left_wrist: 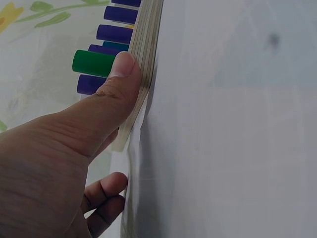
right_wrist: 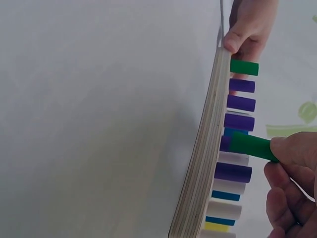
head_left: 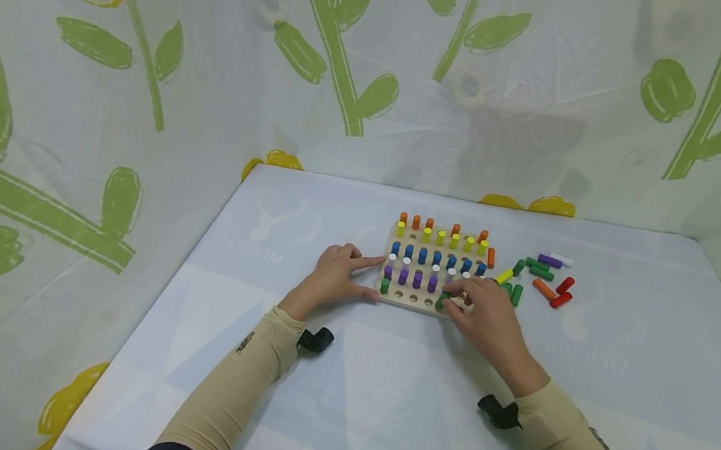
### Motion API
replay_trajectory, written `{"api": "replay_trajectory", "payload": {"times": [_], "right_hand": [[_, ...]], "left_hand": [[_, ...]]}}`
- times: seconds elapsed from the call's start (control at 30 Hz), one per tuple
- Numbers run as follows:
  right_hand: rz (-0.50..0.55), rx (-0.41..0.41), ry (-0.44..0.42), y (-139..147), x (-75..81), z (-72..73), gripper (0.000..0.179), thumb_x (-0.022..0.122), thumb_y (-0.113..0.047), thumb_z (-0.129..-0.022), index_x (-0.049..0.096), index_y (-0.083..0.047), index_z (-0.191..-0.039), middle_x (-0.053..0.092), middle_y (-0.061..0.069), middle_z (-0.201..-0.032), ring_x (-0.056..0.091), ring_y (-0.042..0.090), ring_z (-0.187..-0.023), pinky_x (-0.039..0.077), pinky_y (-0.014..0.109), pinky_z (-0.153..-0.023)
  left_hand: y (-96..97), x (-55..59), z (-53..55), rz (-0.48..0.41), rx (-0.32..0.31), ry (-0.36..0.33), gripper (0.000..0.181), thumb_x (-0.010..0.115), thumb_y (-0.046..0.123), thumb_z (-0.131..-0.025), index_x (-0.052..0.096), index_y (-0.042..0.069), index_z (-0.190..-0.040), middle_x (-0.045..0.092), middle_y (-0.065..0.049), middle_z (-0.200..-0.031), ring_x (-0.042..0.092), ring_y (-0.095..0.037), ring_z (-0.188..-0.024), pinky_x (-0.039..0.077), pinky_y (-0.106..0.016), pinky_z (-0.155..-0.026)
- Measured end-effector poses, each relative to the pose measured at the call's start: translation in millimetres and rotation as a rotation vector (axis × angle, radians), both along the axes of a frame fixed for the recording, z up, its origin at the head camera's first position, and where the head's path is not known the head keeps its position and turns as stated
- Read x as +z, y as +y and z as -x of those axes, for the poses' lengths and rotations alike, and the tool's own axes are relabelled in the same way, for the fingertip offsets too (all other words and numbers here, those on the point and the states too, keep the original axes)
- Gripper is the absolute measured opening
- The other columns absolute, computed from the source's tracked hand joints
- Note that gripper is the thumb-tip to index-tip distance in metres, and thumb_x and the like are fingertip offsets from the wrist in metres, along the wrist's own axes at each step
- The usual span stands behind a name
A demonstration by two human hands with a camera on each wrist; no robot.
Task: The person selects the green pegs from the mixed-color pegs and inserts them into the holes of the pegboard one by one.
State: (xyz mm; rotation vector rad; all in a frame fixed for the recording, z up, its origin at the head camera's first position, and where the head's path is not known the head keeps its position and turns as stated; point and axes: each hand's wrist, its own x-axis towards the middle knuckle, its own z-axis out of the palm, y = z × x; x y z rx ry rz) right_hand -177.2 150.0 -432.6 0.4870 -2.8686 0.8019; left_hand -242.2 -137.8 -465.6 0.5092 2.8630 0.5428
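Note:
A wooden peg board [head_left: 417,305] lies on the table, with rows of orange, yellow, blue, white and purple pegs standing in it. One green peg [head_left: 384,286] stands in the front row's left corner, followed by bare holes. My left hand [head_left: 335,276] rests at the board's left side, index finger against the edge and thumb at the near corner, by that green peg [left_wrist: 91,62] in the left wrist view. Between thumb and fingertips, my right hand [head_left: 491,320] pinches another green peg [right_wrist: 252,146], its lower end close over the front row.
Right of the board are scattered loose pegs, among them a green one [head_left: 540,272], a red one [head_left: 560,301], a purple one [head_left: 550,261] and a yellow one [head_left: 504,276]. An orange peg [head_left: 490,257] is beside the board's right edge. Patterned cloth [head_left: 415,112] hangs behind the table.

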Motion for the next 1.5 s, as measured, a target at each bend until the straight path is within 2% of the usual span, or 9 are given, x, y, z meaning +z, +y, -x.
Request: {"api": "replay_trajectory", "payload": {"times": [0.17, 0.5, 0.7, 1.0, 1.3, 1.5], "right_hand": [[0.009, 0.01, 0.011, -4, 0.6, 1.5, 0.022, 0.078, -0.018, -0.091, 0.075, -0.008, -0.11, 0.071, 0.007, -0.102, 0.059, 0.026, -0.093, 0.047, 0.042, -0.081], [0.015, 0.038, 0.034, -14, 1.6, 6.6, 0.022, 0.078, -0.018, -0.09, 0.075, -0.007, -0.109, 0.069, 0.005, -0.095, 0.057, 0.022, -0.087, 0.046, 0.04, -0.078], [0.023, 0.046, 0.026, -19, 1.3, 7.8, 0.022, 0.078, -0.02, -0.091, 0.075, -0.01, -0.11, 0.07, 0.005, -0.103, 0.061, 0.025, -0.093, 0.049, 0.042, -0.083], [0.027, 0.068, 0.047, -32, 1.2, 12.5, 0.021, 0.08, -0.019, -0.09, 0.076, -0.01, -0.108, 0.07, 0.004, -0.096, 0.057, 0.021, -0.088, 0.049, 0.039, -0.078], [0.012, 0.077, 0.014, -40, 0.7, 14.6, 0.024, 0.08, -0.021, -0.09, 0.077, -0.012, -0.112, 0.071, 0.004, -0.105, 0.061, 0.023, -0.095, 0.048, 0.044, -0.086], [0.005, 0.089, 0.044, -45, -1.8, 17.1, 0.02, 0.081, -0.02, -0.089, 0.076, -0.013, -0.107, 0.071, 0.002, -0.101, 0.061, 0.023, -0.092, 0.048, 0.042, -0.084]], "left_hand": [[0.1, 0.2, -0.4, 0.002, 0.003, -0.002, 0.083, 0.079, 0.062, -0.079, 0.047, 0.039, -0.152, 0.045, -0.003, -0.114, 0.038, -0.023, -0.106, 0.032, -0.039, -0.098], [-0.2, 0.8, -0.8, -0.008, -0.005, 0.003, 0.083, 0.079, 0.062, -0.079, 0.048, 0.038, -0.152, 0.045, -0.003, -0.112, 0.037, -0.022, -0.104, 0.031, -0.038, -0.095], [0.1, 2.1, -0.8, -0.01, -0.005, -0.002, 0.083, 0.079, 0.061, -0.079, 0.047, 0.038, -0.152, 0.044, -0.003, -0.111, 0.037, -0.022, -0.104, 0.031, -0.039, -0.096], [-0.5, 0.7, 0.7, 0.005, -0.012, 0.0, 0.083, 0.078, 0.063, -0.079, 0.047, 0.038, -0.152, 0.044, -0.003, -0.112, 0.037, -0.022, -0.104, 0.032, -0.039, -0.096], [-0.7, -0.8, 1.7, 0.016, -0.014, 0.006, 0.083, 0.078, 0.064, -0.079, 0.047, 0.039, -0.152, 0.045, -0.003, -0.113, 0.038, -0.022, -0.104, 0.032, -0.039, -0.097], [-1.2, -0.7, 1.1, 0.01, -0.013, 0.01, 0.083, 0.078, 0.063, -0.079, 0.047, 0.039, -0.152, 0.045, -0.003, -0.113, 0.038, -0.022, -0.105, 0.032, -0.039, -0.097]]}}
